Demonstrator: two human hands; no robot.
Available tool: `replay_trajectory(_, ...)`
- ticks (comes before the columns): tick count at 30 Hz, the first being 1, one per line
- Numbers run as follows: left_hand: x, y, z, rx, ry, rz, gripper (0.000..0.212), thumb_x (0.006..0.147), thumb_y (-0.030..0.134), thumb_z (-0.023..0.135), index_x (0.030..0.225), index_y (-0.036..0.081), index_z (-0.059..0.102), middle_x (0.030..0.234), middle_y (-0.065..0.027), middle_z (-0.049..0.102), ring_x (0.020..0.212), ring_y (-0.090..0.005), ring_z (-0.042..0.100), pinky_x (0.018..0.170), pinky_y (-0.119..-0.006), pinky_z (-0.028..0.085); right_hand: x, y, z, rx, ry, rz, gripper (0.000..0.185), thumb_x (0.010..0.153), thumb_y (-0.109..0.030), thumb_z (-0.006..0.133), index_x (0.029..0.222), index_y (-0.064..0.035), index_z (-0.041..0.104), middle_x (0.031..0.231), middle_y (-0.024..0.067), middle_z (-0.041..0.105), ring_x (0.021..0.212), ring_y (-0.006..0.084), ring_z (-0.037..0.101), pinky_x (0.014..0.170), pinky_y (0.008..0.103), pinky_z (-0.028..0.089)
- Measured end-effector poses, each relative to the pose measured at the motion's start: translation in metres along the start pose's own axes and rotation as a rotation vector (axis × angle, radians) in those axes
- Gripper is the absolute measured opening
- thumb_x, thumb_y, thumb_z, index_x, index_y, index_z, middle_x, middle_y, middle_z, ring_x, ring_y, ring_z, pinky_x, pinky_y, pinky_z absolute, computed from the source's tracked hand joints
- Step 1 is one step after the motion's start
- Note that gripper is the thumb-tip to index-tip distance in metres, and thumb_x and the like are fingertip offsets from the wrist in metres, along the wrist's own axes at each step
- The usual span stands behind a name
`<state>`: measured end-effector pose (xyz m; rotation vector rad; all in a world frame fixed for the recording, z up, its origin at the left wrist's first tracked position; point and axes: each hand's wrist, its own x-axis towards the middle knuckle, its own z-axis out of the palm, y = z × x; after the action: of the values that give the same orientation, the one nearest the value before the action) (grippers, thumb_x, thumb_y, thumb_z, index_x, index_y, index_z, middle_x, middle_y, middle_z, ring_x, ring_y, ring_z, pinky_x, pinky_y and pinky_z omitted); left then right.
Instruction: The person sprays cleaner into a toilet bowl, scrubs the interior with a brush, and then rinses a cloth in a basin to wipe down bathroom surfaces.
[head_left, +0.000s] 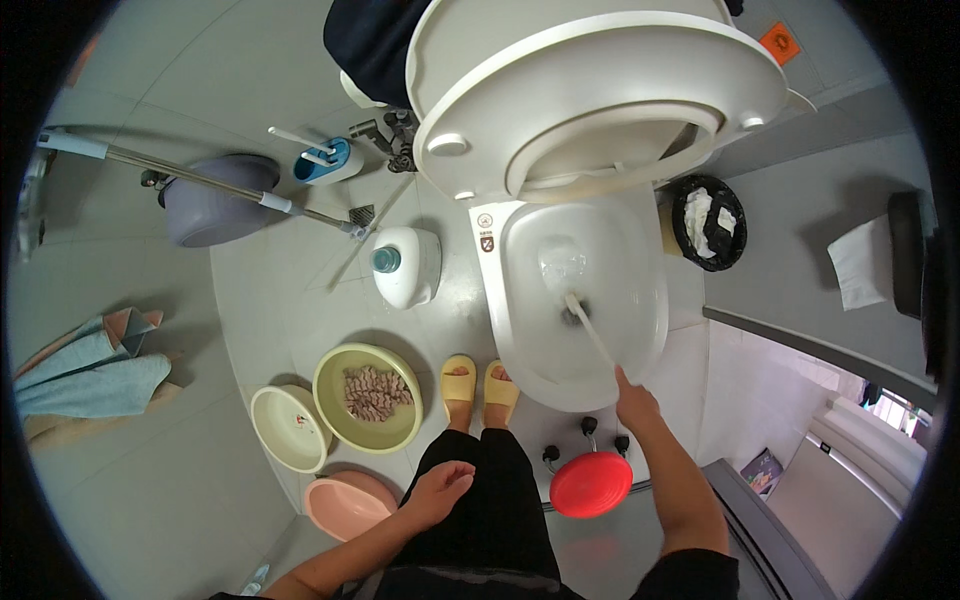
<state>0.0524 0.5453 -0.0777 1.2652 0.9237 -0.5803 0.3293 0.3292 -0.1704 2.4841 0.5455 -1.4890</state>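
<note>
My right hand (637, 406) grips the handle of a white toilet brush (594, 330). The brush slopes down into the toilet bowl (517, 330), and its head is at the dark drain opening, mostly out of sight. Above the bowl the toilet seat (637, 127) and the lid (480, 45) are both raised. My left hand (442, 491) hovers before my black trousers, loosely curled, with nothing seen in it. Yellow slippers (457, 386) are on my feet, left of the bowl.
Left stand a white jug with a teal cap (412, 270), a green basin holding crumpled cloth (375, 442), a pale basin (289, 450) and a pink basin (349, 506). A mop pole (187, 178) leans across. A red stool (591, 484) and a lined trash bin (739, 217) flank the toilet.
</note>
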Motion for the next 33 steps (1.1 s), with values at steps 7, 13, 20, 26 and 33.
replay_trajectory(7,0.003,-0.025,-0.014,-0.128,0.105,-0.025,0.021,0.083,0.015,0.052,0.099,0.002,0.053,0.088,-0.0039,0.056,0.082,-0.0094,0.052,0.074,-0.022,0.042,0.124,-0.099,-0.03,0.115,0.101,0.083,0.047,0.086,-0.015,0.029,0.132,-0.0103,0.021,0.11,0.0169,0.05,0.098,0.0305,0.051,0.08,0.0385,0.044)
replay_trajectory(13,0.003,-0.031,-0.012,-0.267,0.099,-0.08,0.02,0.083,0.014,0.052,0.1,0.002,0.053,0.088,-0.003,0.056,0.081,-0.0085,0.052,0.074,-0.022,0.042,0.161,-0.118,-0.06,0.116,0.128,0.135,0.046,0.086,-0.012,0.031,0.131,-0.0098,0.022,0.11,0.0148,0.05,0.098,0.0284,0.052,0.078,0.037,0.045)
replay_trajectory(20,0.002,-0.022,-0.026,-0.218,0.067,-0.081,0.021,0.087,0.015,0.047,0.102,0.001,0.049,0.093,-0.0031,0.053,0.087,-0.0099,0.048,0.08,-0.023,0.039,0.093,-0.065,-0.011,0.041,0.025,0.041,0.054,0.083,-0.012,0.032,0.134,-0.0152,0.015,0.111,0.0202,0.049,0.099,0.0328,0.05,0.082,0.04,0.042)
replay_trajectory(26,-0.001,-0.011,-0.031,-0.161,0.032,-0.034,0.021,0.086,0.016,0.046,0.101,0.001,0.049,0.093,-0.0034,0.053,0.088,-0.0107,0.049,0.081,-0.024,0.039,-0.008,-0.009,0.04,0.284,0.015,-0.135,0.054,0.08,-0.01,0.037,0.132,-0.0139,0.022,0.096,0.0244,0.054,0.087,0.0368,0.053,0.079,0.0405,0.041)
replay_trajectory(33,-0.007,-0.025,-0.032,-0.033,-0.021,-0.114,0.022,0.086,0.017,0.048,0.102,0.001,0.05,0.094,-0.0039,0.054,0.09,-0.0107,0.05,0.08,-0.023,0.04,-0.004,-0.075,0.034,0.628,0.282,-0.359,0.048,0.082,-0.009,0.038,0.129,-0.0131,0.03,0.09,0.0226,0.058,0.084,0.0391,0.054,0.075,0.0436,0.041)
